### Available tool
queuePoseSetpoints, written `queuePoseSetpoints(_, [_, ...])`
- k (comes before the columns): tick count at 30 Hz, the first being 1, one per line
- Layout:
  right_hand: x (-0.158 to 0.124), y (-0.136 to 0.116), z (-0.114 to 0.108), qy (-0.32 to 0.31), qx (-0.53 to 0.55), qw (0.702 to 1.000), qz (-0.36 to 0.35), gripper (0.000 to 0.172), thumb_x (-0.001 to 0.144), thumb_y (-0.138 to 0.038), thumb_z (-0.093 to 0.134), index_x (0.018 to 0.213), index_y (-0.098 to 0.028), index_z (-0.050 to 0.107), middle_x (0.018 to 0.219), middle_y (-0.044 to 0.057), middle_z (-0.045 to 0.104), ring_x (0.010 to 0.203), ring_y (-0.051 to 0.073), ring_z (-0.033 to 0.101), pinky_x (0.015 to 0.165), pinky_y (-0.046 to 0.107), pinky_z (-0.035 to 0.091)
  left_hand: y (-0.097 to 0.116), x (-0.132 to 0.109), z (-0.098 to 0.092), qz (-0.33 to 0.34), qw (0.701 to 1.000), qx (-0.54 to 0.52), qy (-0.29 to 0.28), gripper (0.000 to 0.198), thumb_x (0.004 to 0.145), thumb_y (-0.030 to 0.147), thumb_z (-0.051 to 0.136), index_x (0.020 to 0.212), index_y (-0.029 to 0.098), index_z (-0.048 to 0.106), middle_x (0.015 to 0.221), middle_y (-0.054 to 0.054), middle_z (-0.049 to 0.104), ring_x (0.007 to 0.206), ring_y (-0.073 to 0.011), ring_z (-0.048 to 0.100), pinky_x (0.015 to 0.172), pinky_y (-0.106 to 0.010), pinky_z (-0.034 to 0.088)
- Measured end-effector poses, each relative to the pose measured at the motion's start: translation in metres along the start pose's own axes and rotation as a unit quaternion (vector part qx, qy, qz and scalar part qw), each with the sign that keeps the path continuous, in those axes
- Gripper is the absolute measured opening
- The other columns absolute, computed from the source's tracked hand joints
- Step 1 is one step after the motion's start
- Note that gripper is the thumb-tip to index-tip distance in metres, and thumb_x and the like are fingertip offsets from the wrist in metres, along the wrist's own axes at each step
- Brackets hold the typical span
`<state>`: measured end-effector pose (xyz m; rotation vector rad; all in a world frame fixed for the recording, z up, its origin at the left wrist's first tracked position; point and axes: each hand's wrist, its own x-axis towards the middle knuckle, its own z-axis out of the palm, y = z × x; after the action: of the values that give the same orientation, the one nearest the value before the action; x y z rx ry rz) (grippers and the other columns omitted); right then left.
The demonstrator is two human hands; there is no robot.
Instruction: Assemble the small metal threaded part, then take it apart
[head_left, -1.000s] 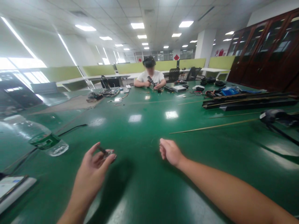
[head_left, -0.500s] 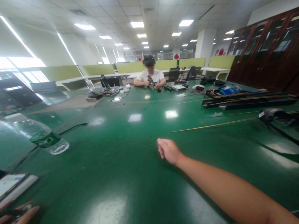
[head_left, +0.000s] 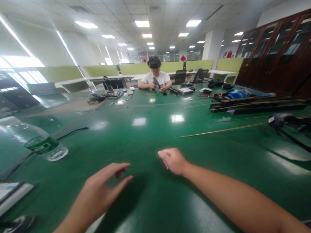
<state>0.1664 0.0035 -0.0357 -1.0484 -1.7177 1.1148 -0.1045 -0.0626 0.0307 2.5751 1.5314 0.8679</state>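
Observation:
My left hand (head_left: 103, 184) hovers above the green table, left of centre. Its thumb and fingers are apart, with nothing between them. To its right, my right hand (head_left: 173, 160) is low over or on the table, fingers curled inward and thumb toward the left. Whatever it may hold is hidden inside the fingers. A thin brass-coloured rod (head_left: 218, 131) lies just beyond the right hand, apart from it. At the lower left edge, a dark round object (head_left: 20, 223) is partly in view and blurred.
A clear plastic bottle (head_left: 40, 144) with a green label is at the left, above a phone-like device (head_left: 14, 194). Black channels (head_left: 257, 105) and a strapped black device (head_left: 283, 121) lie to the right. Across the table (head_left: 136, 145), a person (head_left: 155, 79) holds a dark tool.
My left hand has left the dark round object at the lower left and come toward the middle, its fingers apart. My right hand has shifted slightly left and nearer, still curled.

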Motion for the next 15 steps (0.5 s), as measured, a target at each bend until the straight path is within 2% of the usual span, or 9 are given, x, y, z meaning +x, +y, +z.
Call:
queuePoseSetpoints(1, [-0.001,-0.002,0.000,-0.003,-0.020,1.000,-0.012,0.050,0.096,-0.047,0.045,0.055,-0.019,0.044,0.048,-0.005,0.040,0.047,0.010,0.041,0.051,0.024,0.030,0.010,0.012,0.009,0.017,0.999,-0.010,-0.047,0.044,0.081,0.049,0.069,0.119,0.026,0.062,0.092,-0.003,0.070,0.080,-0.0186,0.067,0.074,-0.030,0.056])
queuePoseSetpoints(3, [-0.004,-0.007,0.000,-0.004,-0.061,0.997,-0.037,0.049,0.096,-0.043,0.047,0.053,-0.018,0.044,0.049,-0.005,0.039,0.050,0.010,0.041,0.052,0.024,0.029,0.029,0.035,0.028,0.035,0.996,-0.027,-0.083,0.051,0.079,0.043,0.072,0.125,0.025,0.058,0.095,-0.003,0.068,0.080,-0.0181,0.065,0.075,-0.030,0.055])
queuePoseSetpoints(6, [-0.007,-0.014,0.000,-0.010,-0.112,0.992,-0.056,0.043,0.091,-0.038,0.054,0.055,-0.017,0.047,0.053,-0.005,0.042,0.054,0.010,0.041,0.052,0.024,0.026,0.049,0.056,0.051,0.051,0.992,-0.067,-0.095,0.023,0.084,0.026,0.063,0.107,0.023,0.064,0.094,-0.003,0.067,0.081,-0.0171,0.064,0.075,-0.029,0.052])
queuePoseSetpoints(7, [-0.007,-0.015,0.001,-0.014,-0.124,0.991,-0.055,0.040,0.090,-0.037,0.056,0.056,-0.017,0.049,0.053,-0.005,0.043,0.054,0.010,0.041,0.052,0.024,0.025,0.051,0.059,0.055,0.049,0.991,-0.077,-0.098,0.016,0.084,0.021,0.059,0.099,0.022,0.065,0.091,-0.003,0.067,0.081,-0.0170,0.064,0.075,-0.029,0.052])
queuePoseSetpoints(9, [-0.007,-0.016,0.002,-0.016,-0.141,0.989,-0.048,0.037,0.087,-0.035,0.059,0.056,-0.017,0.050,0.054,-0.004,0.044,0.054,0.010,0.042,0.051,0.024,0.025,0.052,0.059,0.060,0.033,0.990,-0.087,-0.105,0.015,0.082,0.017,0.057,0.093,0.022,0.065,0.088,-0.002,0.068,0.081,-0.0176,0.064,0.074,-0.029,0.051])
queuePoseSetpoints(13, [-0.009,-0.017,0.003,-0.046,-0.142,0.987,-0.056,0.035,0.087,-0.037,0.059,0.059,-0.017,0.054,0.054,-0.004,0.046,0.053,0.010,0.042,0.051,0.024,0.026,0.050,0.049,0.061,0.032,0.992,-0.069,-0.097,0.031,0.082,0.016,0.056,0.111,0.025,0.065,0.104,-0.003,0.071,0.092,-0.0209,0.066,0.082,-0.033,0.052])
queuePoseSetpoints(15, [-0.011,-0.018,0.002,-0.070,-0.139,0.986,-0.066,0.038,0.087,-0.042,0.060,0.060,-0.017,0.054,0.054,-0.004,0.047,0.053,0.010,0.042,0.052,0.023,0.027,0.049,0.044,0.059,0.053,0.993,-0.049,-0.090,0.033,0.084,0.017,0.054,0.113,0.026,0.066,0.102,-0.003,0.072,0.091,-0.0220,0.067,0.081,-0.035,0.053])
